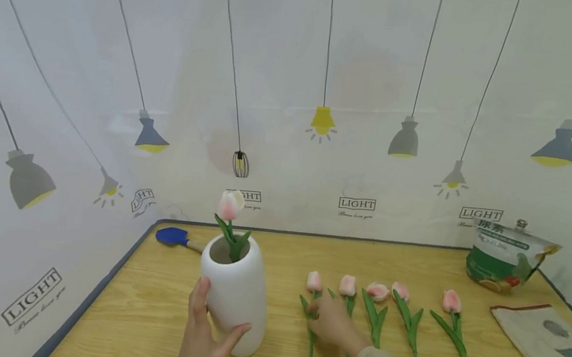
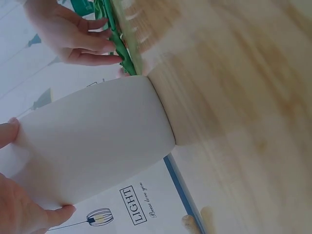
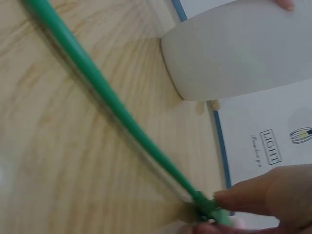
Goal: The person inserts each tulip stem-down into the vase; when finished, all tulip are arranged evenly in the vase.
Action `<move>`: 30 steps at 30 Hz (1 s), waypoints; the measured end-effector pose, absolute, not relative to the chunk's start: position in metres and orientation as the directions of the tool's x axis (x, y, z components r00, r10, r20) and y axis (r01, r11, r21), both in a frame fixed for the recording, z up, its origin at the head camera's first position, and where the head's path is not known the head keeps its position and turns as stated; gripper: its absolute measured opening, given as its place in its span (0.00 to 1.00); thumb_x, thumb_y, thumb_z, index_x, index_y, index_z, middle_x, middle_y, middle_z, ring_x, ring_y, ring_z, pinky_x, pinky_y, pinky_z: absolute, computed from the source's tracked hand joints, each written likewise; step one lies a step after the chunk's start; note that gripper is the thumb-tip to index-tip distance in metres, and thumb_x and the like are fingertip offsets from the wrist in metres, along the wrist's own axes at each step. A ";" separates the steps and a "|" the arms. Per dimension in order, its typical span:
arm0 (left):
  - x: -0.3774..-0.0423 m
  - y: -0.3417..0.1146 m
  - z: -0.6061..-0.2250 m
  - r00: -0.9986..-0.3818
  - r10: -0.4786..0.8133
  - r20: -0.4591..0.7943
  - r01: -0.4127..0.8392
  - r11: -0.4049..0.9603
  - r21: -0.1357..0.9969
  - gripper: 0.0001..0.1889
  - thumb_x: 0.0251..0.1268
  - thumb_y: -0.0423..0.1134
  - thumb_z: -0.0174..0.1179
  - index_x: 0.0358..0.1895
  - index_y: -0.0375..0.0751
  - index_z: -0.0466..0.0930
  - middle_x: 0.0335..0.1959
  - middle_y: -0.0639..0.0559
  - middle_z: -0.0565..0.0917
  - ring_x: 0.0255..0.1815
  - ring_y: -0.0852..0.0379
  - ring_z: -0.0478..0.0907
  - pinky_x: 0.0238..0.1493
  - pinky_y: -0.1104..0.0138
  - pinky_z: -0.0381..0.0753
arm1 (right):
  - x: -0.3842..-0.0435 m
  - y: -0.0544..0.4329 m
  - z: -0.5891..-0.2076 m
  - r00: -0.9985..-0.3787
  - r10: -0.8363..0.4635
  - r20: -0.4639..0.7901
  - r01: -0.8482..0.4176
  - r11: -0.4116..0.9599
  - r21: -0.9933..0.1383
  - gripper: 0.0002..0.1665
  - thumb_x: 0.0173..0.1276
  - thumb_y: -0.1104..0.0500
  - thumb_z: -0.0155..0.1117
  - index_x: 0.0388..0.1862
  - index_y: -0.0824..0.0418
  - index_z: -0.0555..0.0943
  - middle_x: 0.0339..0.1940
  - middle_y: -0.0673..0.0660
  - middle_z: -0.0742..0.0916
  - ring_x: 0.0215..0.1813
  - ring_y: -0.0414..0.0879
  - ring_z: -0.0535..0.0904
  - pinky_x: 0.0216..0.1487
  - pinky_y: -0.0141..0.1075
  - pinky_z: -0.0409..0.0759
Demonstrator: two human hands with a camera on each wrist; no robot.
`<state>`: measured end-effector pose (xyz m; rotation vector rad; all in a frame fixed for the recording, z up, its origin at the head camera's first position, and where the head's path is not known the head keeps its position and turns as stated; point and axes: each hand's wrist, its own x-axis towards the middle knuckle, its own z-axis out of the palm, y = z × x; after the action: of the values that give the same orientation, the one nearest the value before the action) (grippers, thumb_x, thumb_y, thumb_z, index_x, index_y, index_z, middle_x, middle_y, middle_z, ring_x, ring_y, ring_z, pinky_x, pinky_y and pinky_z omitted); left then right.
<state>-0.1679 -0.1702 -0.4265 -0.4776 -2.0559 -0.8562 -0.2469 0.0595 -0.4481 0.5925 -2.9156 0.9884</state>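
Note:
A tall white vase (image 1: 241, 301) stands on the table, with one pink-and-white tulip (image 1: 231, 205) upright in its mouth. My left hand (image 1: 205, 335) holds the vase from the near left side, its thumb across the front and fingers on the left wall. To the right, several pink tulips lie in a row on the tabletop. At the leftmost tulip (image 1: 314, 281), my right hand (image 1: 335, 324) pinches the stem by its leaves. In the right wrist view the green stem (image 3: 117, 107) runs along the wood, thumb and finger at its leafy part. A second tulip (image 1: 348, 285) passes partly behind that hand.
A blue toy shovel (image 1: 173, 236) lies behind the vase at the left. Three more tulips, the outermost one (image 1: 452, 301) included, lie farther right. At the right stand a green-and-white bag (image 1: 501, 258) and a patterned cloth glove (image 1: 554, 354). Printed curtains enclose the table (image 1: 151, 317).

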 end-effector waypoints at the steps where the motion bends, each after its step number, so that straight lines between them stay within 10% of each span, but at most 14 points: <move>1: -0.168 -0.170 -0.427 -0.575 0.022 0.818 0.601 0.689 0.404 0.50 0.44 0.49 0.66 0.64 0.31 0.43 0.60 0.33 0.57 0.64 0.66 0.53 0.45 0.58 0.74 | -0.248 0.058 -0.451 -0.930 -0.340 0.142 -0.355 0.721 -0.595 0.11 0.48 0.68 0.65 0.34 0.67 0.81 0.27 0.55 0.78 0.26 0.43 0.69 0.26 0.33 0.68; 10: -0.168 -0.170 -0.429 -0.561 -0.018 0.828 0.602 0.678 0.423 0.50 0.43 0.48 0.67 0.64 0.31 0.45 0.62 0.41 0.56 0.64 0.70 0.51 0.52 0.75 0.65 | -0.252 0.053 -0.461 -0.928 -0.317 0.198 -0.363 0.640 -0.677 0.14 0.43 0.71 0.60 0.33 0.69 0.80 0.13 0.49 0.73 0.15 0.36 0.61 0.16 0.24 0.59; 14: -0.168 -0.168 -0.427 -0.576 -0.025 0.817 0.577 0.695 0.429 0.51 0.41 0.47 0.69 0.64 0.31 0.45 0.63 0.44 0.56 0.64 0.72 0.50 0.47 0.63 0.73 | -0.253 0.055 -0.459 -0.945 -0.273 0.182 -0.319 0.641 -0.698 0.13 0.42 0.71 0.61 0.32 0.66 0.82 0.12 0.49 0.70 0.15 0.37 0.59 0.16 0.25 0.56; 22: -0.169 -0.168 -0.427 -0.595 -0.027 0.803 0.564 0.698 0.442 0.54 0.35 0.42 0.73 0.64 0.32 0.44 0.59 0.34 0.57 0.64 0.74 0.49 0.40 0.50 0.74 | -0.254 0.056 -0.431 -0.966 -0.188 0.179 -0.254 0.536 -0.805 0.16 0.50 0.70 0.62 0.41 0.64 0.81 0.36 0.59 0.82 0.17 0.37 0.68 0.16 0.26 0.67; 30: -0.172 -0.168 -0.431 -0.547 -0.014 0.837 0.581 0.714 0.391 0.51 0.41 0.51 0.68 0.64 0.31 0.46 0.57 0.33 0.59 0.61 0.73 0.53 0.35 0.56 0.75 | -0.249 0.061 -0.351 -0.845 -0.169 0.507 -0.520 0.481 -0.706 0.16 0.56 0.65 0.63 0.45 0.56 0.80 0.41 0.55 0.81 0.32 0.42 0.77 0.25 0.27 0.74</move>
<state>-0.1718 -0.1684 -0.4309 -0.4325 -2.0163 -0.8316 -0.2490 0.0609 -0.3512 0.5771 -2.3626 1.3111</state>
